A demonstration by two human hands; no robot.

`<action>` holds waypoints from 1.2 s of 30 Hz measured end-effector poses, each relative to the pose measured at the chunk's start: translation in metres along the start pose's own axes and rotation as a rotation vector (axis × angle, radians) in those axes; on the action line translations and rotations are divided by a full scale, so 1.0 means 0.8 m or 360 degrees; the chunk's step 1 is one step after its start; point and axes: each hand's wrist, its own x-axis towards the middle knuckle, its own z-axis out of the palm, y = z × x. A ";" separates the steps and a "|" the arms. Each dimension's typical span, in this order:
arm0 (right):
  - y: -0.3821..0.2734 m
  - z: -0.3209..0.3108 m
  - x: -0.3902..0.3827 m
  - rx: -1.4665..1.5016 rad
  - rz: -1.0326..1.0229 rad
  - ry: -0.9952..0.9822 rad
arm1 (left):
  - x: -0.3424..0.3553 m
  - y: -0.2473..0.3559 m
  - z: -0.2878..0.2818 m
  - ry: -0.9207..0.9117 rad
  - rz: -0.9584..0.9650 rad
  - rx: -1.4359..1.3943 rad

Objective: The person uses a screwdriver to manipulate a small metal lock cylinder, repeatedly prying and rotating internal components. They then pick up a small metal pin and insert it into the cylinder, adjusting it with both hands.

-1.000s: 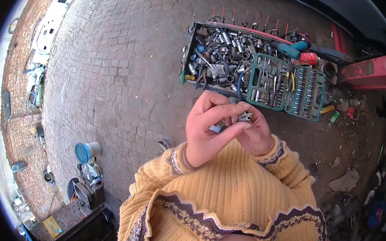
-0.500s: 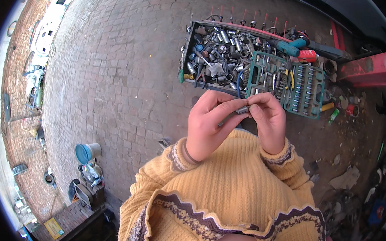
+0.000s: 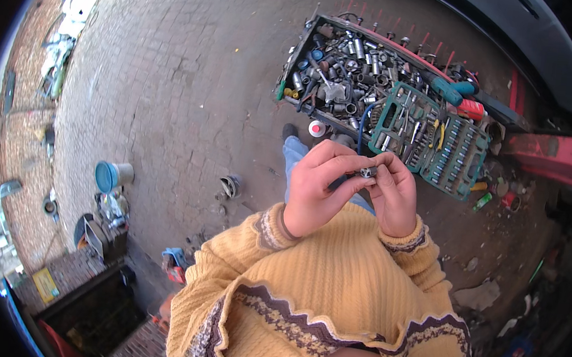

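My left hand (image 3: 319, 188) and my right hand (image 3: 395, 198) meet in front of my yellow knitted sweater, both pinching a small cylindrical metal part (image 3: 367, 173) between thumbs and fingertips; one end of it faces up toward me. Just beyond them stands a cart (image 3: 289, 66) heaped with sockets and metal parts (image 3: 356, 55). An opened green socket case (image 3: 431, 148) with rows of sockets and yellow-handled pliers (image 3: 441, 136) lies across its right part. A teal power tool (image 3: 448, 91) sits behind the case.
A red lift arm (image 3: 560, 155) is at the right, under a dark car (image 3: 549, 45). A white container (image 3: 317, 129) sits by my feet. A blue-lidded bucket (image 3: 112, 177) and a dark pit (image 3: 94, 311) are at the lower left, scattered debris (image 3: 480, 294) at the lower right.
My view has shifted, bringing my jeans and more floor at lower left into sight; the cart appears further right. My fingers have turned the metal part so its end faces up.
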 end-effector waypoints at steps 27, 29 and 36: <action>0.253 0.072 -0.013 -0.1233 0.0852 -0.0400 | -0.543 -0.350 -0.152 0.2299 -0.1945 -0.1302; 0.289 0.073 -0.028 -0.1200 0.0903 -0.0301 | -0.614 -0.414 -0.176 0.2397 -0.2031 -0.1278; 0.426 0.021 -0.044 -0.1284 0.1143 0.0038 | -0.741 -0.650 -0.225 0.2743 -0.2235 -0.1066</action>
